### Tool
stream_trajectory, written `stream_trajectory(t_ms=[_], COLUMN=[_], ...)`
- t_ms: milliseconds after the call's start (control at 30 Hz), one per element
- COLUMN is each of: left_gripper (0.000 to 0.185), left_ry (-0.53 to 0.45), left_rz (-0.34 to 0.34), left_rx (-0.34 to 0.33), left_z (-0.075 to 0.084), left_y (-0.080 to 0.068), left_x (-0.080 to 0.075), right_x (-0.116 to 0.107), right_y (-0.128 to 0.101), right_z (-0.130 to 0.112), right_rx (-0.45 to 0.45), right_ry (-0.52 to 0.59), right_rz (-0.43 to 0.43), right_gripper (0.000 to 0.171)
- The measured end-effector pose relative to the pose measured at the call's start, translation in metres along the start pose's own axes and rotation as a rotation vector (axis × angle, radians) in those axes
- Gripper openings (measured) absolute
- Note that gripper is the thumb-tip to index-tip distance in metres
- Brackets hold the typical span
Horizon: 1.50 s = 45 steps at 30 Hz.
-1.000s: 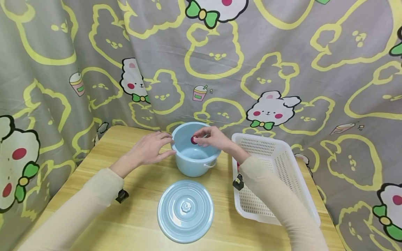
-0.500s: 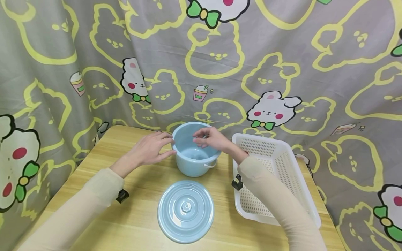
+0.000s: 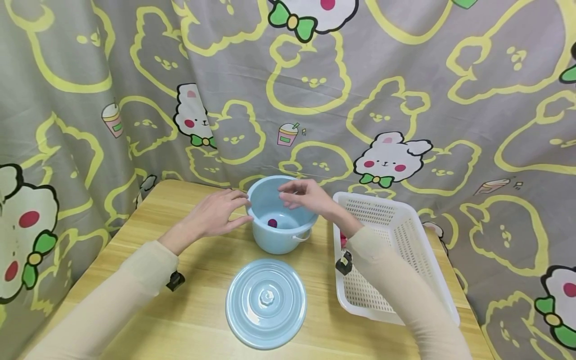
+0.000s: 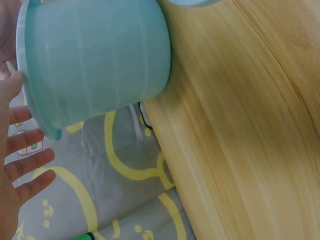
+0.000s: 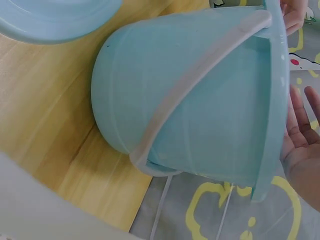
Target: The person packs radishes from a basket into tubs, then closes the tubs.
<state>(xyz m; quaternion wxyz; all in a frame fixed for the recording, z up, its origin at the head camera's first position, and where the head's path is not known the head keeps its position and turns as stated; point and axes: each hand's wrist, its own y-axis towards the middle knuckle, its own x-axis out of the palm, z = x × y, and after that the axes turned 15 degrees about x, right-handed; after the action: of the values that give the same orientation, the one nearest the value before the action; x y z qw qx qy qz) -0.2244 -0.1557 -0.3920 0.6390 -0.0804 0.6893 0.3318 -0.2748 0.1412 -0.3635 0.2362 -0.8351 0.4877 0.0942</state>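
Observation:
A light blue bucket (image 3: 275, 242) stands upright at the back of the table, its white handle (image 5: 190, 82) hanging down at the side. On its floor lies a small, round, dark red thing (image 3: 272, 223), whose kind I cannot tell. My left hand (image 3: 217, 213) is at the left side of the rim, fingers spread and relaxed, the tips at or touching it. Over the right part of the opening hovers my right hand (image 3: 308, 197), loosely bent, with nothing in it. The matching lid (image 3: 266, 303) lies flat in front of the bucket.
A white slotted basket (image 3: 434, 262) stands to the right, partly behind my right forearm. Something red (image 3: 344, 241) shows inside its left wall. Behind the wooden table (image 3: 193, 300) hangs a grey patterned curtain (image 3: 243, 60).
A second ago my right hand pinched the dark red thing above the bucket. It let go, and the thing now lies at the bottom. The left hand has stayed put.

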Motion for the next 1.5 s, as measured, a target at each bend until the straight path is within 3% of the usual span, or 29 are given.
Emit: stream_trajectory(t_ms=[400,667,1100,1500], left_gripper=[0.045,0.047,0.046,0.047], left_ry=[-0.006,0.010,0.005,0.005], left_rz=[-0.008,-0.016,-0.023,-0.017], left_rx=[0.004,0.013,0.005,0.017], left_z=[0.000,0.000,-0.002,-0.002], left_y=[0.001,0.001,0.000,0.000], left_x=[-0.002,-0.003,-0.002,0.000], right_x=[-0.016,-0.035,-0.074,-0.099], right_y=[-0.029,-0.051,-0.079,-0.087], right_z=[-0.002,0.006,0.038,0.079], right_rx=[-0.074,-0.075,-0.016,0.019], right_ry=[0.017,0.005,-0.027,-0.059], right_rz=[0.032,0.064,0.182,0.256], right_gripper=[0.034,0.032,0.034,0.043])
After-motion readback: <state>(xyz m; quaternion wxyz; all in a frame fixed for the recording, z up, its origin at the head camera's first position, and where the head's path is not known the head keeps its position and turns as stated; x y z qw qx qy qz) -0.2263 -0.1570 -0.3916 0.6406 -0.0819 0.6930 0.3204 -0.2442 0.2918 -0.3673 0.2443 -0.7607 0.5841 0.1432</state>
